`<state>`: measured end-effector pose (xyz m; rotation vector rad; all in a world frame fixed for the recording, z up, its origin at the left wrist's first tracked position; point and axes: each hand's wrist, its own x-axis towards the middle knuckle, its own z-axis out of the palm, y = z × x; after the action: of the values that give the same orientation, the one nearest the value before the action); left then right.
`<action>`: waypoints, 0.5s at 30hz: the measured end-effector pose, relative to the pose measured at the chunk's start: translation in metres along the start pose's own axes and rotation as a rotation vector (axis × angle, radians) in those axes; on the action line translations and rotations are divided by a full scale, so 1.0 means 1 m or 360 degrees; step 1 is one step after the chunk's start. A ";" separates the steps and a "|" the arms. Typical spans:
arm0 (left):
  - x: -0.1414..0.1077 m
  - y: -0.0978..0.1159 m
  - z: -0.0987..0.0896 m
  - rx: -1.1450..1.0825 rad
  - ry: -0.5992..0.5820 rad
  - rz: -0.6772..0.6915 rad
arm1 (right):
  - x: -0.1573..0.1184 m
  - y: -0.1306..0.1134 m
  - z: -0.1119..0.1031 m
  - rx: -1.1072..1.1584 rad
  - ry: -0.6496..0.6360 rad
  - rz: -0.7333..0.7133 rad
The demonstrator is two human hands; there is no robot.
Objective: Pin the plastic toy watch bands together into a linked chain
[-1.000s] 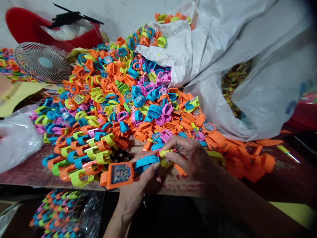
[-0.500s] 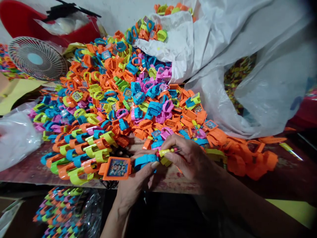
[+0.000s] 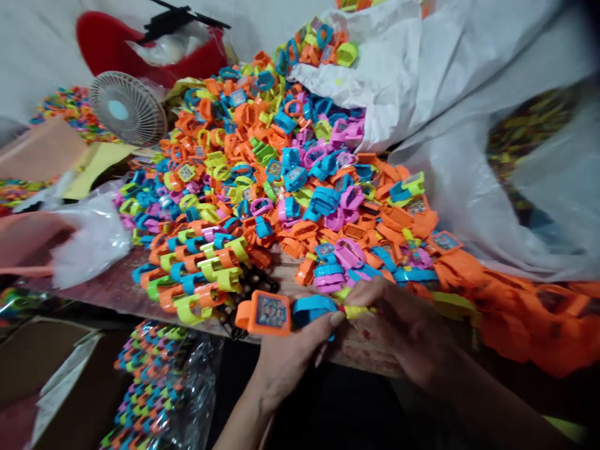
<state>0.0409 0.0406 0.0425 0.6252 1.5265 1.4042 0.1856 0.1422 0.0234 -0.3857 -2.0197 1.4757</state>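
Note:
My left hand (image 3: 293, 347) is closed round a blue toy watch band (image 3: 315, 309), its thumb pressed on the band's right end. Just left of that band, an orange toy watch (image 3: 270, 312) with a square picture face rests over the back of the same hand. My right hand (image 3: 407, 319) pinches a small yellow piece (image 3: 357, 310) with a red tip, which meets the right end of the blue band. Some of the right fingers are in shadow. Behind both hands lies a large heap of coloured toy watches (image 3: 244, 144).
Rows of linked watches (image 3: 201, 275) stand left of my hands. A fan (image 3: 127, 109) and a red basin (image 3: 100, 47) are at the back left. White sacks (image 3: 450, 69) cover the right rear. Bagged watches (image 3: 152, 381) hang or lie below the table edge.
The view has shifted, so the heap and both hands appear farther right. The blue band stays in my left hand, and the yellow piece remains in my right hand against it.

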 end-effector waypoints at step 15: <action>-0.029 -0.019 -0.025 0.0199 0.0121 0.0032 | -0.005 -0.009 0.017 -0.1436 -0.0480 -0.0390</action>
<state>0.0360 -0.0006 0.0302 0.6714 1.6824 1.3686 0.1796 0.1235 0.0270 -0.2530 -2.7830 0.4189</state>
